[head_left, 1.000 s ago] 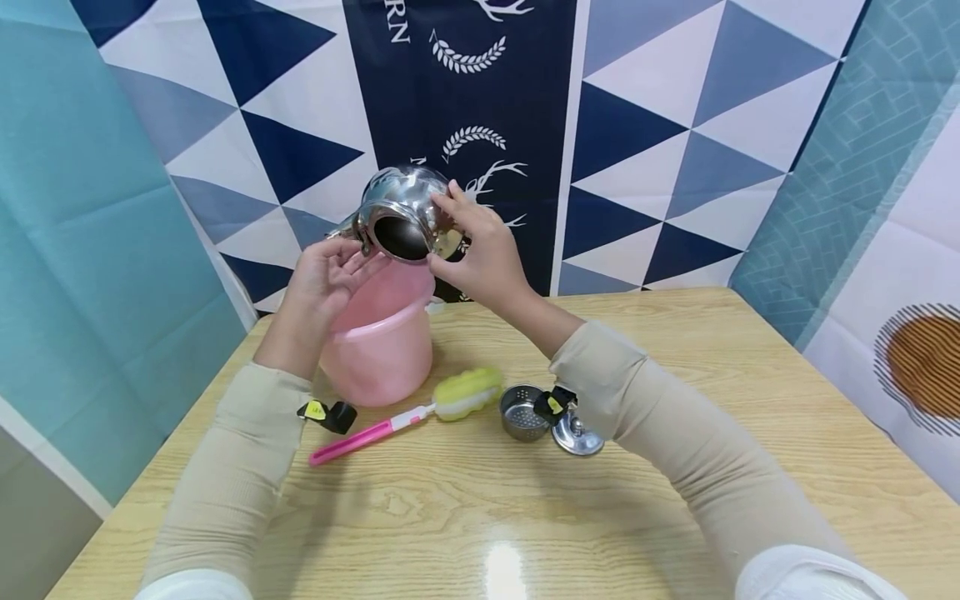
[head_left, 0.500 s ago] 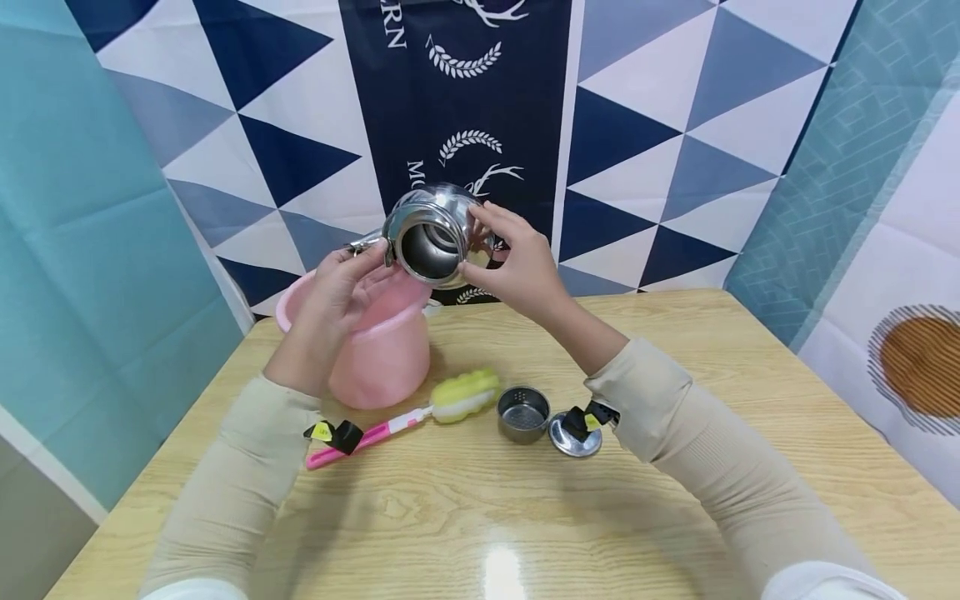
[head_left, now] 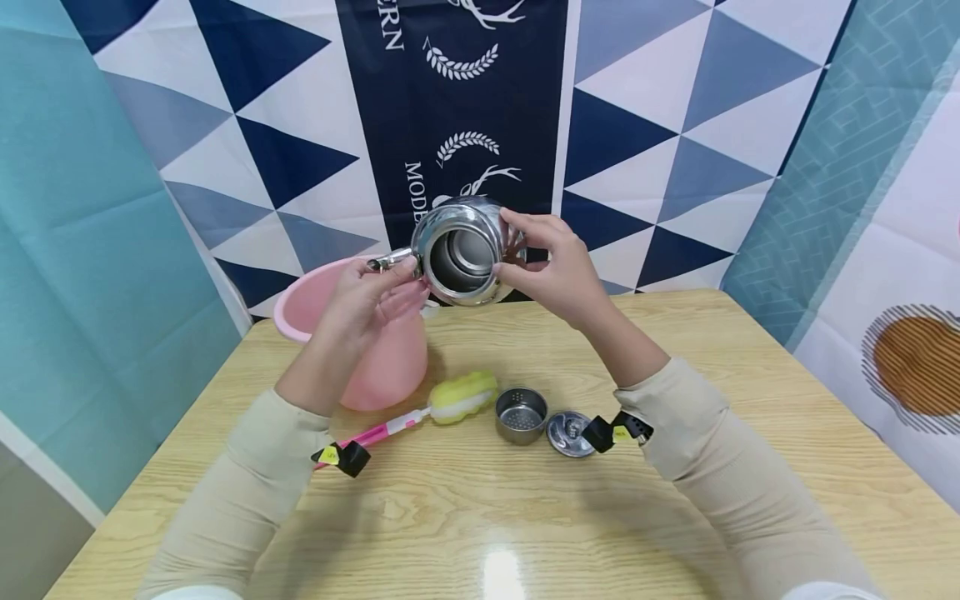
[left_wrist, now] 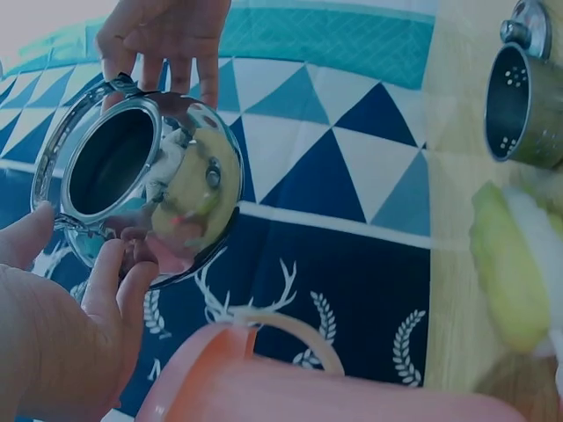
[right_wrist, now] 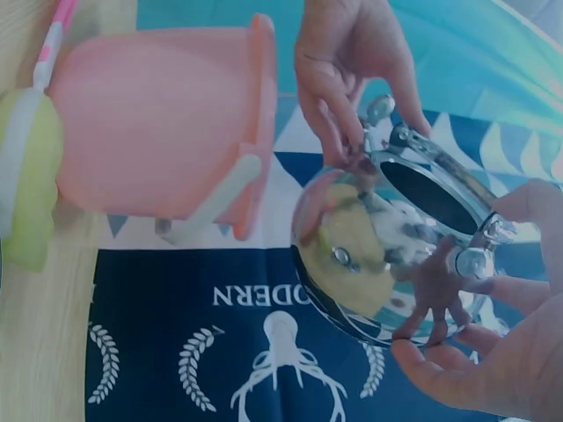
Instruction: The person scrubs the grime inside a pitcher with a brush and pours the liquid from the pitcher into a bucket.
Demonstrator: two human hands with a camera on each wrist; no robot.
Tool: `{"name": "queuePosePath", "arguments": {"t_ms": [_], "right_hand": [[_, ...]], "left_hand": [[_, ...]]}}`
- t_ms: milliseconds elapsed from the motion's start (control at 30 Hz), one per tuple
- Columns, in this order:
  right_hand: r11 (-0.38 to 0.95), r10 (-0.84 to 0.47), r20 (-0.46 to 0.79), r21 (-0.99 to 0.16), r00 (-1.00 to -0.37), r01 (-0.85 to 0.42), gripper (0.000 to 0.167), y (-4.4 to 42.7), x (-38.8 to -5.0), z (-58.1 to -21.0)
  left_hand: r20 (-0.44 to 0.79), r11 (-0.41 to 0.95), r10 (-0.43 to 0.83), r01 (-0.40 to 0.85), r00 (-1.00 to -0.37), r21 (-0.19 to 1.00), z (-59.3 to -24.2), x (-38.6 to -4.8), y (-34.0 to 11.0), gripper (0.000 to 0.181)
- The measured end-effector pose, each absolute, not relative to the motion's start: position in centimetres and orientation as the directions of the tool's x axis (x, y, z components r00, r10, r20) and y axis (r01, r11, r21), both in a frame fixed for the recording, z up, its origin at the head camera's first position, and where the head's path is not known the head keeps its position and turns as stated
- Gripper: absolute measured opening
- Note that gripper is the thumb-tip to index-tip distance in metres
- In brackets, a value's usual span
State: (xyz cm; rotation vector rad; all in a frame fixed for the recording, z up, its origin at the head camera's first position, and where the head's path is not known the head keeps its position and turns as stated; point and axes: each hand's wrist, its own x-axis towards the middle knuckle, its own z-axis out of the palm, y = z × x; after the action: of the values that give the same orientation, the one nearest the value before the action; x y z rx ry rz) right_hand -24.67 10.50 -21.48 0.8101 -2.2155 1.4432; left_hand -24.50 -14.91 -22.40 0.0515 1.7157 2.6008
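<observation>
A shiny steel teapot [head_left: 468,250] is held up in the air, tilted so its round mouth faces me; its lid is off and the dark inside shows. My left hand [head_left: 367,304] pinches it by the small metal part sticking out on its left, thumb on top. On the other side my right hand [head_left: 558,271] grips the pot, thumb near the rim and fingers along the body. The left wrist view shows the teapot's [left_wrist: 198,202] handle folded alongside the mouth. Fingers of both hands touch the polished body of the teapot [right_wrist: 361,264] in the right wrist view.
Behind my left hand stands a pink bucket [head_left: 397,358]. On the wooden table [head_left: 450,517] lie a pink-handled brush with a yellow-and-white sponge head [head_left: 463,398], a perforated steel strainer cup [head_left: 521,429] and a steel lid [head_left: 568,435]. A patterned cloth [head_left: 622,108] hangs behind.
Both hands have moved the teapot right and down, away from over the bucket. Its mouth has turned more toward me, so more of the inside shows.
</observation>
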Motion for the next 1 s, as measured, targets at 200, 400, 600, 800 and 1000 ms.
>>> {"name": "queuePosePath", "arguments": {"t_ms": [200,400,600,800,1000], "right_hand": [[0.346,-0.265,0.553,-0.711,-0.790,-0.613,0.059,12.7,-24.4,-21.6],[0.368,-0.254,0.492,-0.747,-0.833,-0.554,0.058,14.4,-23.8,-22.2],[0.387,-0.238,0.442,-0.773,-0.865,-0.502,0.056,15.4,-23.5,-23.3],[0.378,-0.175,0.387,-0.822,-0.905,-0.425,0.054,16.0,-23.6,-24.8],[0.265,-0.148,0.360,-0.883,-0.921,-0.387,0.050,16.9,-23.7,-25.9]], "left_hand": [[0.051,-0.379,0.095,0.011,-0.994,0.925,-22.9,-23.7,-13.4,0.023],[-0.002,-0.367,0.102,-0.039,-0.995,0.929,-23.1,-23.0,-11.8,0.028],[-0.069,-0.328,0.076,-0.090,-0.995,0.940,-23.8,-22.7,-10.6,0.048],[-0.061,-0.281,0.096,-0.086,-0.994,0.956,-24.9,-22.9,-9.8,0.024],[-0.063,-0.283,0.120,-0.095,-0.991,0.954,-25.9,-23.6,-8.6,0.022]]}}
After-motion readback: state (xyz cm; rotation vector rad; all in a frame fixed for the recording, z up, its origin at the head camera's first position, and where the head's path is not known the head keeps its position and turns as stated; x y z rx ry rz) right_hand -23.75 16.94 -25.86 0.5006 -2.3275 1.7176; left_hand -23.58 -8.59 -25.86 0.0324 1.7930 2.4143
